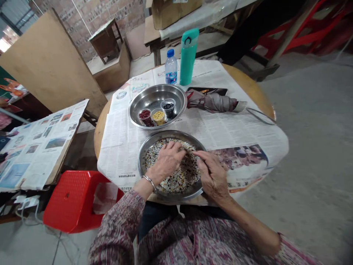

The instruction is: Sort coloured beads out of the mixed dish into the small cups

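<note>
A steel basin in front of me holds mixed grains, mostly white with dark, reddish and yellow beans among them. My left hand, a bracelet on its wrist, reaches over the basin with bent fingers apart, fingertips at the grains. At the basin's right side is my right hand, index finger pointing left and the other fingers curled; its palm is hidden. Behind stands a second steel basin with three clear cups: red beans, yellow beans and black beans.
Newspaper covers the round table. Toward its back stand a water bottle and a teal flask, with a phone and a folded grey umbrella nearby. A red stool is at the left, beside another newspaper-covered table.
</note>
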The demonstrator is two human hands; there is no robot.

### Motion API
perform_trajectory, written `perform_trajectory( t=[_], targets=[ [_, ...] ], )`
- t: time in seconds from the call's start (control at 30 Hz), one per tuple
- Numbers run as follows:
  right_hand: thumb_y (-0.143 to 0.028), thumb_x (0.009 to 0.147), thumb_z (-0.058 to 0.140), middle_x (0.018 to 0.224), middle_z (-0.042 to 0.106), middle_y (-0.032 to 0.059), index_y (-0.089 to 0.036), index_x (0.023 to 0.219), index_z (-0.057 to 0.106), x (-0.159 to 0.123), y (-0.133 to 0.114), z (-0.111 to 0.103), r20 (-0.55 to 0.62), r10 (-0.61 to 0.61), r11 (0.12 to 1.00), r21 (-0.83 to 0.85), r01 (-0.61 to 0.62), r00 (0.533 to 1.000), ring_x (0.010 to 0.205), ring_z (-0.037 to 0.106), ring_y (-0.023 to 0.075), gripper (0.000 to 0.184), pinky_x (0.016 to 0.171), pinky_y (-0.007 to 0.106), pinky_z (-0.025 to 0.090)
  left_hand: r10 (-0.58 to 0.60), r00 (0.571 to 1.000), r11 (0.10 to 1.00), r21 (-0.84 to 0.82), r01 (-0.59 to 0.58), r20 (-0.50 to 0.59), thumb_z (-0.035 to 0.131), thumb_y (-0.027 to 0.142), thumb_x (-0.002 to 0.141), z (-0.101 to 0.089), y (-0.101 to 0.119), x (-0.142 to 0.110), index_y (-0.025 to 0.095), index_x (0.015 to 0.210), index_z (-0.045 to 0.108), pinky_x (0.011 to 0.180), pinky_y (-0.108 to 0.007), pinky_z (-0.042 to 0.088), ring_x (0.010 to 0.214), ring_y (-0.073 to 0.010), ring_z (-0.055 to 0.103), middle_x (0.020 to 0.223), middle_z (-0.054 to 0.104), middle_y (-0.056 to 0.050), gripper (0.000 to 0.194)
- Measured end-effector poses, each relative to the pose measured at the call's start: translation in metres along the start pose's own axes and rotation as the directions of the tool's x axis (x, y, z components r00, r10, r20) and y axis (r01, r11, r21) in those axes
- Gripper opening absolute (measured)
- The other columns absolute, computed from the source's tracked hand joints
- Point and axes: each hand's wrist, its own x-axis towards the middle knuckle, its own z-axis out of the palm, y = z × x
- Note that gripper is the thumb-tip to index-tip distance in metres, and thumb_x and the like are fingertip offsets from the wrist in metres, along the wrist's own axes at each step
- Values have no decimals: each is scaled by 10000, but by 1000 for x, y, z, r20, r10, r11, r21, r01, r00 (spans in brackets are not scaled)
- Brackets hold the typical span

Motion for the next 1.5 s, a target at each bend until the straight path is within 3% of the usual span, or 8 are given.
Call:
perform_trajectory(
  t=[0.23, 0.4, 0.57, 0.7, 0.93, 1.2, 1.33, 1.5],
  targets=[
    [-268, 999, 481, 1147, 715, 90, -240, 1175, 677, 2, -4, 0, 2, -29, 1000, -12, 29, 1000, 1099, 645, 250, 264, 979, 458, 513, -358, 932, 928, 90, 362, -56, 593, 334, 982, -16, -10, -40, 190, 1057, 621, 859, -403, 552, 1031, -276, 570, 1113, 588, -119, 165],
    [-257, 1001, 477, 1137, 715, 95, -229, 1171, 669, 1, -3, -1, 5, -50, 998, -27, 50, 999, 1087, 645, 244, 258, 966, 453, 515, -295, 953, 952, -59, 300, 70, 754, 494, 854, -13, 20, -63, 224, 1300, 514, 857, -443, 587, 1127, -315, 571, 1226, 533, -120, 574],
    [-274, 998, 484, 1138, 715, 99, -232, 1173, 667, 0, 0, 0, 12, -35, 999, -31, 35, 999, 1086, 650, 251, 256, 973, 473, 513, -95, 985, 984, -136, 115, 146, 568, 194, 988, -2, 34, -52, 241, 1198, 570, 869, -348, 581, 1039, -216, 603, 1135, 558, -65, 215],
    [-275, 1001, 485, 1148, 711, 102, -230, 1171, 666, 0, -1, 1, 7, -31, 999, -13, 31, 1000, 1101, 645, 250, 253, 986, 471, 510, -2, 994, 994, -105, 14, 110, 447, 97, 995, 2, 26, -27, 195, 1126, 609, 872, -351, 571, 1055, -229, 582, 1130, 583, -89, 230],
    [-266, 995, 486, 1135, 714, 89, -241, 1172, 666, 1, -3, -1, 7, -27, 999, -25, 27, 1000, 1086, 648, 253, 254, 972, 468, 515, -306, 943, 952, -16, 307, -127, 679, 391, 921, 7, 6, -3, 187, 1354, 542, 993, -570, 490, 1245, -387, 492, 1420, 486, -201, 498],
    [-260, 990, 492, 1128, 712, 93, -240, 1160, 666, 1, -5, -1, 16, -21, 1000, -17, 22, 1000, 1080, 646, 256, 245, 964, 466, 513, -104, 992, 994, -21, 105, 74, 511, 100, 962, -13, 15, -53, 251, 1127, 649, 896, -385, 567, 1110, -247, 550, 1247, 579, -79, 262],
    [-275, 990, 490, 1125, 717, 86, -249, 1154, 669, 2, -6, -2, 18, -10, 1000, -9, 11, 1000, 1076, 649, 258, 244, 967, 465, 510, -205, 977, 978, -31, 207, 63, 458, -3, 919, -17, -1, -69, 233, 1060, 629, 863, -342, 576, 1075, -224, 555, 1131, 580, -71, 324],
    [-269, 996, 489, 1122, 716, 87, -246, 1160, 662, 3, -8, -2, 21, -19, 1000, -5, 19, 1000, 1074, 648, 254, 240, 959, 460, 515, -370, 927, 928, -81, 364, -62, 490, 121, 985, -10, -26, -51, 214, 1031, 597, 909, -376, 563, 974, -208, 588, 1035, 558, -60, 149]
  ],
)
